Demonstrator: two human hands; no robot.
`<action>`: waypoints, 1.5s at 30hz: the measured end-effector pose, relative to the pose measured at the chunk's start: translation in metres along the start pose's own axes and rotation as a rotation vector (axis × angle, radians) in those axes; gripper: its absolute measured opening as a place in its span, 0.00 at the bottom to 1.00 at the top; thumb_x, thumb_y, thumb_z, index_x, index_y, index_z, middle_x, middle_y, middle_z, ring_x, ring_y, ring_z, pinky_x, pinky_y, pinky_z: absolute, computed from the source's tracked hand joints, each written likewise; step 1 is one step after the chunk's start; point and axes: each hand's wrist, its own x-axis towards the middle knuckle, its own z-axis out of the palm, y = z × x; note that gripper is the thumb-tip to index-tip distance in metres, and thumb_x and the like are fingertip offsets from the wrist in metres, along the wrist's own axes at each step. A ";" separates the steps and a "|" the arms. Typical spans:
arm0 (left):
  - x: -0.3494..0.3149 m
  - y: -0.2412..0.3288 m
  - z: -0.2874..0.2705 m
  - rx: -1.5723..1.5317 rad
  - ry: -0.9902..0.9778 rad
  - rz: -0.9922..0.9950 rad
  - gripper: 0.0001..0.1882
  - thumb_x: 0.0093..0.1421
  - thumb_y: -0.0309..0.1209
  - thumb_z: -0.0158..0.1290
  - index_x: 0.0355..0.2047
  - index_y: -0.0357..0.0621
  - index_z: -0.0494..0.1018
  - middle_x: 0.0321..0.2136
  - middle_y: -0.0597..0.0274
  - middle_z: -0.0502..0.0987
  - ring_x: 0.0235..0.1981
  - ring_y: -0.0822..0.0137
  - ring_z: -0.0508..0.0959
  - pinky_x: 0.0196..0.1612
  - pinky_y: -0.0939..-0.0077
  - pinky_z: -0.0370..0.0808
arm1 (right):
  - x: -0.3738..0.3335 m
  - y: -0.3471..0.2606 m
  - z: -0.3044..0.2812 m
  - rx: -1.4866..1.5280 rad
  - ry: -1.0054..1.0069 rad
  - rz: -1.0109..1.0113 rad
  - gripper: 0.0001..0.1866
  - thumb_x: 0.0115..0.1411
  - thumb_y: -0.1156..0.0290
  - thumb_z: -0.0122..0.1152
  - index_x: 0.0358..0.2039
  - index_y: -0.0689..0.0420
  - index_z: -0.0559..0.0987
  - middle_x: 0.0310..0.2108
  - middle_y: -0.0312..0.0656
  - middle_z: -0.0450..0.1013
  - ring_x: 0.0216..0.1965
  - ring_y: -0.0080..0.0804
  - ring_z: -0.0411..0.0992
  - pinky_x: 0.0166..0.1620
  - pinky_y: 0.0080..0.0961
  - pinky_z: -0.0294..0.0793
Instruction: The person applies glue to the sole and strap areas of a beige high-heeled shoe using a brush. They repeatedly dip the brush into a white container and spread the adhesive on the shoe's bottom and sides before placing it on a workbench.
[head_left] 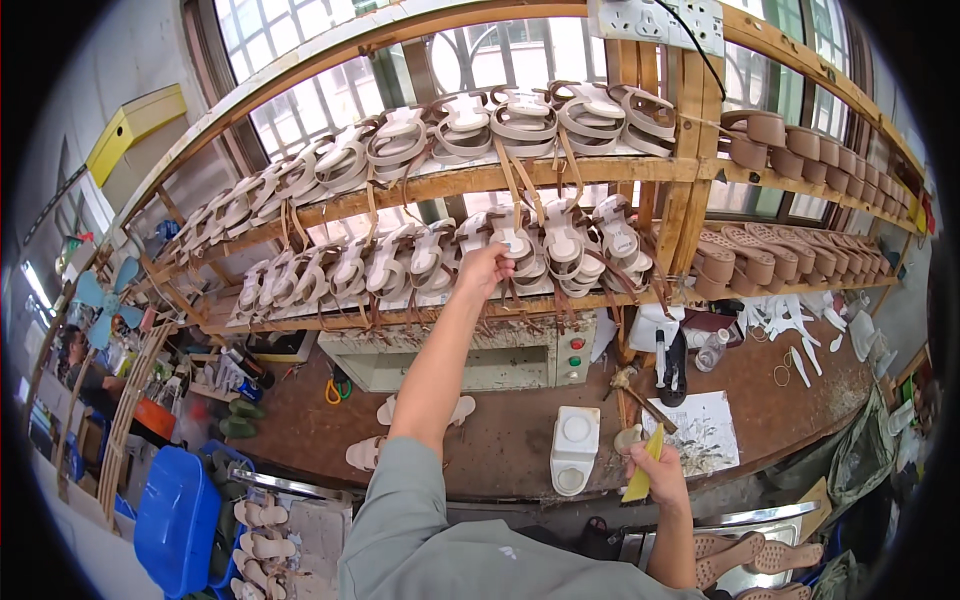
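My left hand [486, 268] reaches up to the lower rack shelf, its fingers closed at the front of a beige strappy sandal [515, 243]. That sandal stands in a row of similar ones with brown straps hanging over the shelf edge. Low on the right, my right hand [657, 474] grips a flat yellow piece [643, 466], whose exact kind I cannot make out. Just behind that hand is a small pale cup [627, 438], and a white container [575, 450] stands to its left on the brown workbench [510, 430].
More sandals [465, 125] fill the upper shelf; brown soles [790, 255] line the right-hand shelves. Below are a beige machine [450, 358], orange-handled scissors [338, 388], a hammer [650, 405], a clear bottle [711, 350] and white cut pieces [790, 325]. A blue bin [178, 520] stands at left.
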 end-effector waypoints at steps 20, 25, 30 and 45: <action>-0.321 -0.233 -0.183 1.125 0.197 0.080 0.13 0.51 0.30 0.49 0.36 0.38 0.71 0.33 0.47 0.73 0.38 0.48 0.73 0.43 0.58 0.70 | 0.040 0.070 0.044 0.546 0.143 0.281 0.19 0.62 0.53 0.48 0.30 0.57 0.75 0.17 0.33 0.69 0.14 0.19 0.65 0.14 0.14 0.64; -0.305 -0.180 -0.300 1.718 0.289 0.236 0.24 0.45 0.28 0.55 0.45 0.37 0.66 0.40 0.48 0.69 0.44 0.50 0.68 0.49 0.55 0.65 | 0.056 0.065 0.090 0.546 0.123 0.305 0.15 0.62 0.58 0.51 0.34 0.58 0.74 0.25 0.36 0.73 0.20 0.19 0.70 0.17 0.15 0.69; -0.290 -0.172 -0.369 1.911 0.056 0.232 0.32 0.41 0.33 0.61 0.48 0.40 0.65 0.44 0.51 0.69 0.48 0.53 0.67 0.53 0.55 0.61 | 0.048 0.059 0.103 0.525 -0.064 0.138 0.14 0.61 0.67 0.52 0.45 0.61 0.71 0.33 0.41 0.74 0.25 0.25 0.72 0.28 0.23 0.73; -0.288 -0.113 -0.382 1.585 0.111 0.044 0.31 0.36 0.37 0.63 0.43 0.41 0.69 0.43 0.51 0.71 0.49 0.50 0.68 0.51 0.58 0.63 | 0.035 0.050 0.112 0.625 -0.140 0.002 0.18 0.66 0.58 0.42 0.45 0.58 0.70 0.23 0.34 0.67 0.20 0.20 0.59 0.26 0.18 0.59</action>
